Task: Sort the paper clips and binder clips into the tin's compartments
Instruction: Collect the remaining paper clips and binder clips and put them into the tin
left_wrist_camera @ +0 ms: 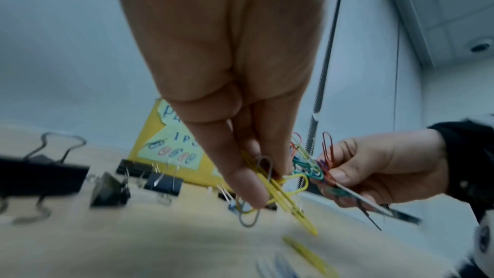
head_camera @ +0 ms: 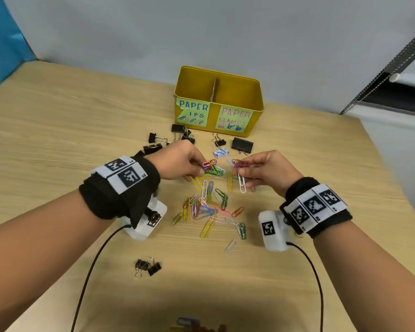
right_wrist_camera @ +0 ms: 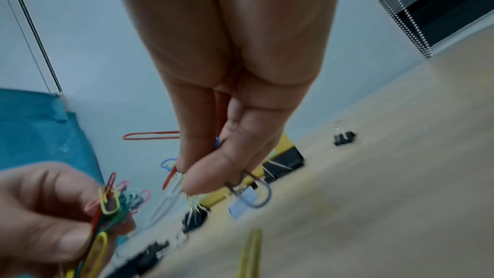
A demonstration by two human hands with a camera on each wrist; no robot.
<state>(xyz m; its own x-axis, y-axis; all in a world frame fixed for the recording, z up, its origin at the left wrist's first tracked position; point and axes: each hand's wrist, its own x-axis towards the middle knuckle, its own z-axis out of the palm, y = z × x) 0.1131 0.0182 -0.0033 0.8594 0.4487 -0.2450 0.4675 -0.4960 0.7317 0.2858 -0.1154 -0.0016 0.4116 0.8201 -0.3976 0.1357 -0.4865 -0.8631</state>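
Note:
A yellow tin (head_camera: 254, 92) with a cardboard divider (head_camera: 215, 89) stands at the back of the table; its labels read PAPER CLIPS on the left and PAPER CLAMPS on the right. My left hand (head_camera: 177, 161) pinches a bunch of coloured paper clips (head_camera: 211, 167), yellow ones among them (left_wrist_camera: 280, 196). My right hand (head_camera: 266, 168) pinches its own few paper clips (head_camera: 240, 165), with a white one (head_camera: 242, 183) hanging down. Both hands hover close together above a loose pile of paper clips (head_camera: 209, 207). Black binder clips (head_camera: 180, 133) lie in front of the tin.
A large black binder clip (head_camera: 242, 144) and a pale blue one (head_camera: 219, 153) lie near the tin's right half. Two small black binder clips (head_camera: 147, 265) sit near the front left. A lone white paper clip (head_camera: 230, 246) lies apart. Cables trail from both wrist cameras.

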